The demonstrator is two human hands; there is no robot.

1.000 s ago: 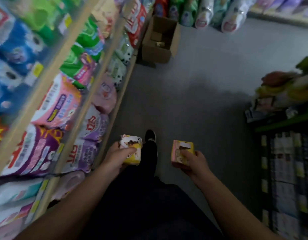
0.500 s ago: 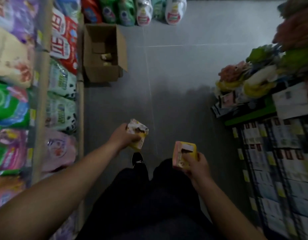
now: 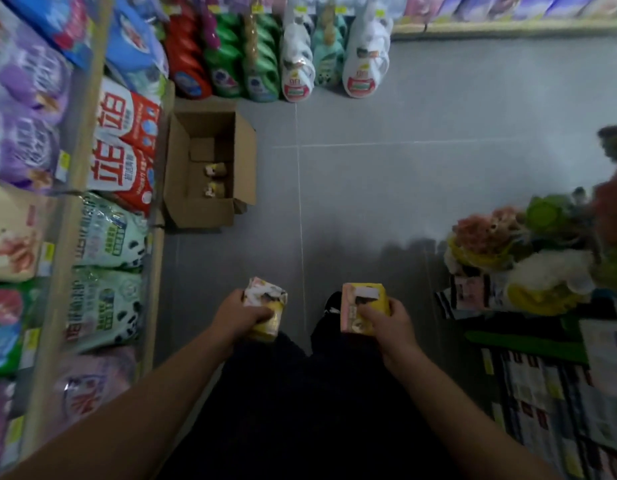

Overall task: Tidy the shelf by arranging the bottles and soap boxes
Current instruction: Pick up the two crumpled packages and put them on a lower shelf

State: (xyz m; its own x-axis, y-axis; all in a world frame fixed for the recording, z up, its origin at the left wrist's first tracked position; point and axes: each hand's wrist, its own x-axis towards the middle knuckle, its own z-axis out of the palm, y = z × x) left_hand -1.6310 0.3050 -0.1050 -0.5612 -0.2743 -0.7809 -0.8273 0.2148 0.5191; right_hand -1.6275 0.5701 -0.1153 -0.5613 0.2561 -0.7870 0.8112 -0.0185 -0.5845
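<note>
My left hand (image 3: 239, 315) grips a soap box (image 3: 265, 311) at 7 o'clock; my right hand (image 3: 386, 322) grips another box (image 3: 360, 306) at 5 o'clock. Both long axes point toward 12.

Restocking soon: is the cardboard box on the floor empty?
Not empty. The open cardboard box holds two small packs on its bottom; the rest is bare.

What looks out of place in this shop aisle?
An open carton sits on the floor by the left shelf, with a few soap boxes loose inside it. Nothing looks spilled or damaged.
</note>
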